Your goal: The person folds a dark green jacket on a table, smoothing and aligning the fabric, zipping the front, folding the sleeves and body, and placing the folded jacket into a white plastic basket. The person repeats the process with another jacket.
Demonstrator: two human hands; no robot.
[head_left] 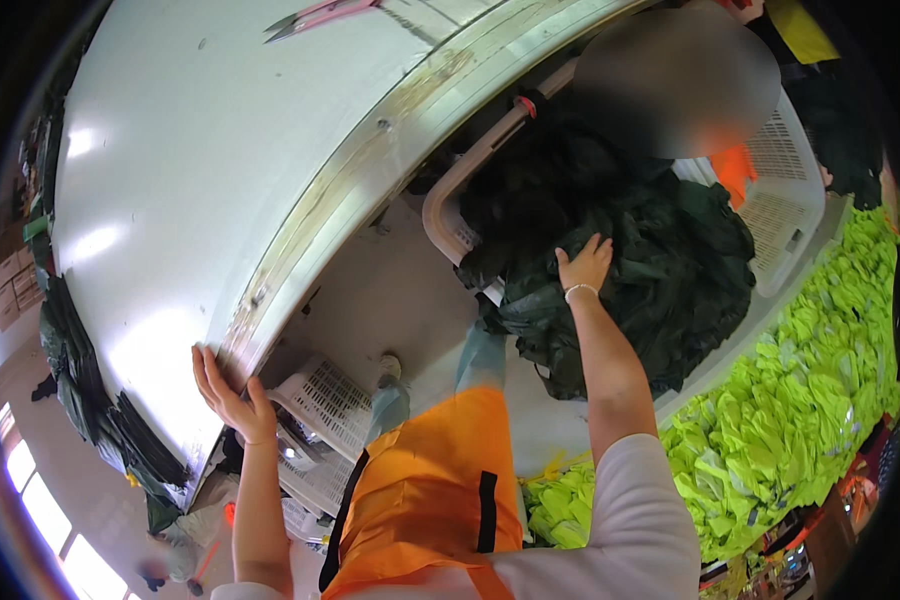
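My left hand (236, 408) rests on the front edge of the pale table (180, 220), fingers stretched out and nothing held. To the right, my right hand (586, 266) lies with its fingers apart on a heap of dark green cloth (675, 255). That crumpled heap fills a large light plastic basket (442, 215) and spills over its near side. A bit of orange cloth (733, 172) shows at the basket's far right. The basket's far part is hidden behind a blurred patch.
Bright yellow-green cloth (790, 410) is heaped along the right. Slatted plastic crates (328, 405) stand under the table by my legs. Pink-handled scissors (320, 17) lie on the tabletop. Dark fabric (70, 350) hangs along its left edge. A person (178, 550) is at the lower left.
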